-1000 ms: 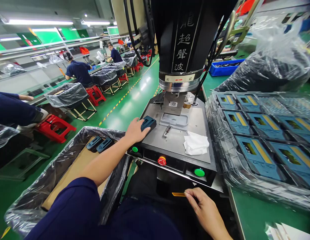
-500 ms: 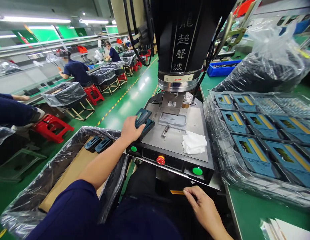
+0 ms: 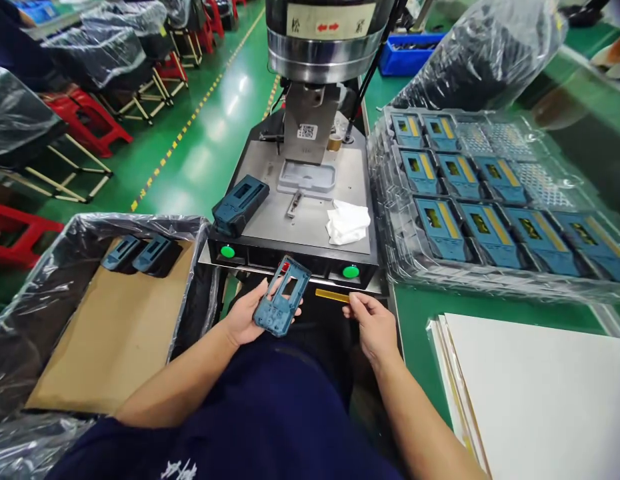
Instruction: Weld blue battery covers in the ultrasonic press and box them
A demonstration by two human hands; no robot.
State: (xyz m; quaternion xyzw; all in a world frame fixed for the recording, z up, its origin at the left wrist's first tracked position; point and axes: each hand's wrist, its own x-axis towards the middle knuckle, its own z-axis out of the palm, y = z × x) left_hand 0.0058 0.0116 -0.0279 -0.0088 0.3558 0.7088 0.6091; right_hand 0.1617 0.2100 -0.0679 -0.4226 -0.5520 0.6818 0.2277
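In my left hand [image 3: 247,313] lies a blue-grey plastic housing [image 3: 277,310], its inner side up and its window openings showing; my fingers wrap its edges. My right hand [image 3: 374,325] pinches one end of a thin amber strip [image 3: 333,295], which points left toward the housing without touching it. Both hands are in front of the ultrasonic welding machine [image 3: 320,40]. On the left of its metal plate [image 3: 260,220] rest dark blue-grey housings [image 3: 241,203]. A pale fixture [image 3: 307,179] sits under the horn [image 3: 310,123].
A crumpled white cloth [image 3: 348,223] lies on the plate, above a green button [image 3: 351,272]. To the right, a clear tray [image 3: 405,277] holds several housings with amber strips. White sheets [image 3: 540,387] lie nearer. At left, a lined bin [image 3: 90,223] holds two housings on cardboard [image 3: 115,333].
My left hand has brought a housing from the machine's left side down in front of me. My right hand, still pinching the amber strip, is now closer to it. The view has tilted down.
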